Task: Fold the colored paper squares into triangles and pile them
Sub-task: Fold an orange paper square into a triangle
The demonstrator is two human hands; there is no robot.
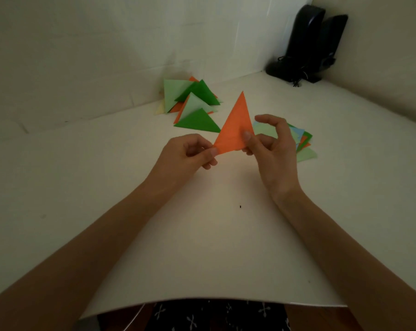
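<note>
Left hand (190, 151): raised over the table (202, 235), thumb and forefinger clamped together on the 7 o'clock corner of the orange triangle (234, 130); remaining fingers curled under.

Pile of folded triangles (192, 103): at 12 o'clock from the left hand, against the wall, lying on the table. Dark green, light green and orange pieces overlap loosely; a pale yellow tip shows at its 8 o'clock edge.

Orange triangle: held off the table between both hands, long point towards 12 o'clock, near the pile but apart from it.

Right hand (273, 149): thumb pressed on the triangle's 4 o'clock edge with fingers behind the paper, pinching it; forefinger arched clear above.

Stack of paper squares (303, 142): flat on the table at 3 o'clock from the right hand, partly hidden by it; green, blue and orange edges show.

Two black speakers (314, 44): upright in the corner at 1 o'clock, cables at their base.
</note>
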